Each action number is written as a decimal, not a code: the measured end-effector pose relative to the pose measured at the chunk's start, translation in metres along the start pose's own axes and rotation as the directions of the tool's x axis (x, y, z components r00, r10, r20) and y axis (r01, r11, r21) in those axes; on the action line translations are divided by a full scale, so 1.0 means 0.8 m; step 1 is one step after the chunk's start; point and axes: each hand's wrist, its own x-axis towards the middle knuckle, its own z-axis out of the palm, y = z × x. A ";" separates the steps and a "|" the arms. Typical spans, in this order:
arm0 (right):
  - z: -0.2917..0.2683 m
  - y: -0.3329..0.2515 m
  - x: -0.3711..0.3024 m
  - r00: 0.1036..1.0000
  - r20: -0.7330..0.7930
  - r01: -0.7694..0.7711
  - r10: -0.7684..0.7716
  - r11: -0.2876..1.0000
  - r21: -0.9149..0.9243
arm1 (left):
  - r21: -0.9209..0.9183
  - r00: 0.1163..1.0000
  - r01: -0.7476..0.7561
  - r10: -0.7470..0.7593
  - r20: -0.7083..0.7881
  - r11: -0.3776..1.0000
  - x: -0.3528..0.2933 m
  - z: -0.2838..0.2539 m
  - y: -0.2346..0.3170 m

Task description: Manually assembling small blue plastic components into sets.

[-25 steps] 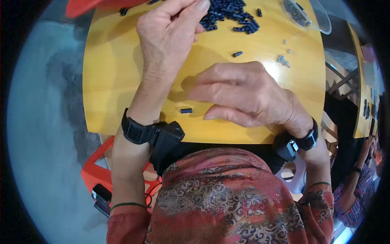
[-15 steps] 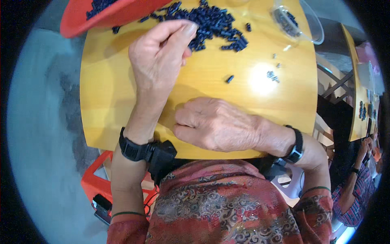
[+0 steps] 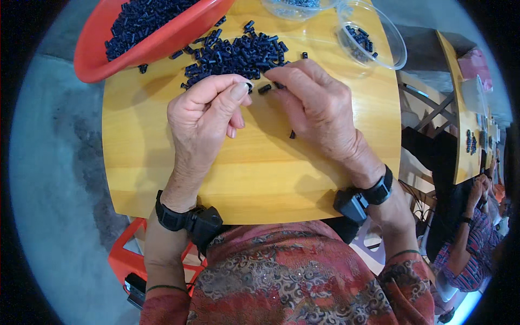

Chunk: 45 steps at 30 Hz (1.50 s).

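My left hand (image 3: pixel 203 111) is pinched over the table, thumb against forefinger. Between those fingertips the dark end of a small black cylindrical piece (image 3: pixel 249 86) shows. Just beyond, a heap of similar small black cylinders (image 3: pixel 238 57) lies on the wood. My right hand (image 3: pixel 319 103) is at the heap's right edge, thumb and forefinger apart. A loose black cylinder (image 3: pixel 264 89) lies by its fingertips, and another dark one partly shows between the fingers. Under the right palm a further black piece (image 3: pixel 292 134) sticks out.
A red basin (image 3: pixel 157 46) full of black pieces leans at the far left of the yellow table (image 3: pixel 254 189). Clear plastic tubs (image 3: pixel 398 46) stand at the far right, one holding black pieces. Another person's hands (image 3: pixel 479 189) are near a second table (image 3: pixel 460 157).
My right hand has gone from a closed pose near the front edge out to the heap, and its thumb and forefinger have parted. My left hand keeps its pinch. The view has shifted.
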 end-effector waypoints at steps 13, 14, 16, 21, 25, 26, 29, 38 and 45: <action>-0.059 0.010 0.005 0.865 0.499 -0.134 -0.058 0.931 0.340 | -0.003 0.987 0.084 -0.083 0.139 0.996 0.003 -0.001 -0.010; -0.062 0.007 0.004 0.847 0.526 -0.113 -0.080 0.939 0.325 | -0.039 0.982 0.123 -0.116 0.149 0.992 0.002 0.000 -0.010; -0.055 0.003 0.001 0.821 0.567 -0.087 -0.072 0.965 0.249 | -0.064 0.978 0.148 -0.137 0.158 0.987 0.004 0.000 -0.007; -0.052 -0.003 -0.004 0.771 0.636 -0.003 -0.045 0.997 0.074 | -0.091 0.947 0.271 -0.249 0.204 0.958 0.005 -0.002 -0.008; -0.043 -0.010 -0.005 0.787 0.613 0.089 -0.064 0.996 -0.009 | -0.084 0.927 0.314 -0.285 0.245 0.946 0.005 -0.004 -0.008; -0.040 -0.011 -0.006 0.781 0.621 0.095 -0.070 0.995 -0.006 | -0.074 0.923 0.318 -0.291 0.251 0.945 0.004 -0.006 -0.010; -0.041 -0.014 -0.006 0.780 0.620 0.110 -0.084 0.994 -0.003 | -0.056 0.921 0.306 -0.281 0.271 0.950 0.004 -0.009 -0.009; -0.039 -0.014 -0.006 0.813 0.576 0.105 -0.084 0.994 -0.003 | -0.037 0.908 0.329 -0.305 0.286 0.944 0.006 -0.004 -0.009; -0.022 -0.021 -0.015 0.867 0.494 0.020 -0.070 0.994 0.106 | -0.084 0.921 0.321 -0.290 0.259 0.943 0.007 -0.011 -0.016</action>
